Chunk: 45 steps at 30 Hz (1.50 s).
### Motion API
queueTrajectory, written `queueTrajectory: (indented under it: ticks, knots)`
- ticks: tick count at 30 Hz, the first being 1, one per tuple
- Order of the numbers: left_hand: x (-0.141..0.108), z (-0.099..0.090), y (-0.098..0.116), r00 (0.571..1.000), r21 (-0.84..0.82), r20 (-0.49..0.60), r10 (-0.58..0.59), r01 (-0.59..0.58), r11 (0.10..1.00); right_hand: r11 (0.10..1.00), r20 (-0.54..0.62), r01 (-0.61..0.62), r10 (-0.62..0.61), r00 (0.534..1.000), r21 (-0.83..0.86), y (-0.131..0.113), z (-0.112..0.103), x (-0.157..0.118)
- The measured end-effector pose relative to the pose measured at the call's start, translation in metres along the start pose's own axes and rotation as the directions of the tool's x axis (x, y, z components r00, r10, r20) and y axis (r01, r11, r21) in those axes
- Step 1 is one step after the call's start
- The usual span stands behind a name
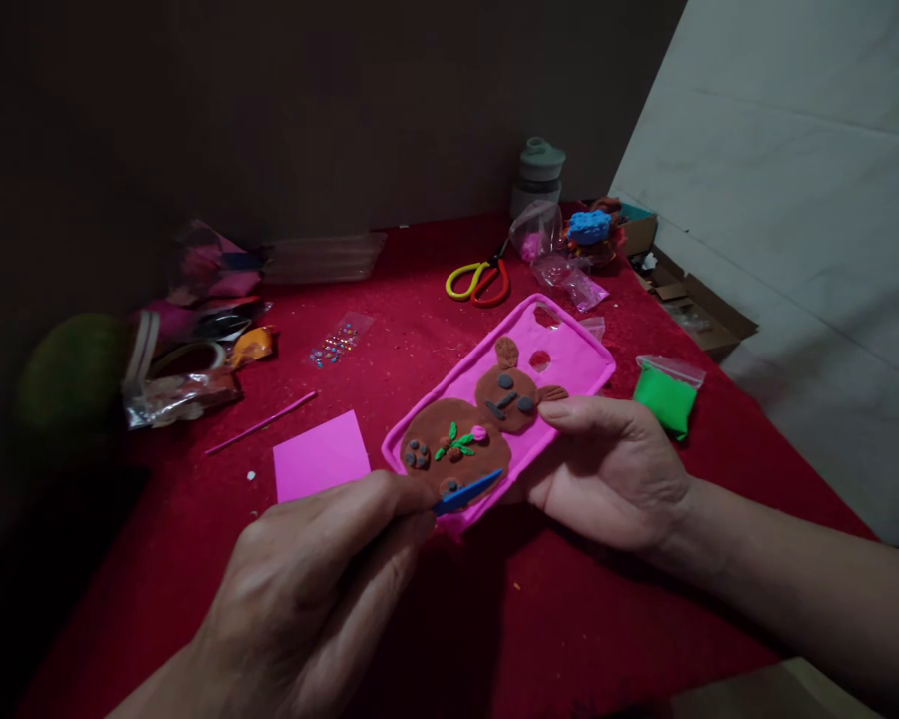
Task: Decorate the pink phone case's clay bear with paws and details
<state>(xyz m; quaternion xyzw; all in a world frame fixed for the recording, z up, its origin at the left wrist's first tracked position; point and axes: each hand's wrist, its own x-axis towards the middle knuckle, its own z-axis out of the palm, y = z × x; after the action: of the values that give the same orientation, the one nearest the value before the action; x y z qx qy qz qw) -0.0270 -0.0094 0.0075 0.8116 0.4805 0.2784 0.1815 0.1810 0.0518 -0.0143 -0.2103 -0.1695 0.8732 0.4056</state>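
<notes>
A pink phone case (580, 345) is tilted above the table, its edge gripped by my right hand (614, 474) with the thumb on top near the clay ear. On the case is a brown clay bear (449, 424) with grey eyes, grey paw pads and a small pink flower with green leaves. Between the pinched fingers of my left hand (337, 569) is a blue plastic modelling tool (470, 491). The tool's blade lies over the lower side of the bear's body, beside a paw; whether it touches the clay I cannot tell.
Scissors (479, 282) with yellow and red handles lie behind the case. A pink square sheet (322, 459), a thin pink stick (261, 423) and a bag of beads (337, 343) are leftward. A green clay packet (666, 396) sits rightward; a bottle (537, 178) stands at the back.
</notes>
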Motion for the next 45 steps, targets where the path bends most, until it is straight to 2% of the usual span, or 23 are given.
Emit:
queueTrajectory:
  ticks: [6, 15, 21, 26, 38, 45]
  knots:
    - [0.002, 0.003, -0.002, 0.999, 0.01, -0.007, 0.042, -0.042, 0.999, 1.0, -0.002, -0.006, 0.006, 1.0, 0.027, 0.0, 0.0, 0.0]
    - [0.006, 0.0, 0.003, 0.995, 0.114, 0.003, 0.101, -0.101, 0.988, 0.997, -0.02, -0.007, 0.008, 1.0, 0.075, 0.0, -0.005, 0.002]
    - [-0.003, -0.003, 0.001, 0.999, 0.041, -0.046, 0.018, -0.016, 0.999, 0.999, -0.003, -0.014, 0.014, 1.0, 0.049, 0.0, -0.005, 0.002]
    - [-0.002, -0.001, -0.003, 1.0, 0.007, 0.005, 0.024, -0.024, 1.0, 0.997, 0.003, -0.007, 0.007, 1.0, 0.08, 0.001, -0.006, 0.001]
    - [0.006, -0.001, 0.001, 0.994, 0.139, 0.011, 0.108, -0.109, 0.984, 0.997, -0.057, -0.001, 0.005, 0.998, 0.08, 0.0, -0.002, -0.001]
    - [-0.001, 0.0, -0.004, 0.998, 0.012, -0.023, 0.054, -0.054, 0.998, 0.998, -0.033, -0.016, 0.018, 0.999, 0.064, 0.0, -0.004, 0.001]
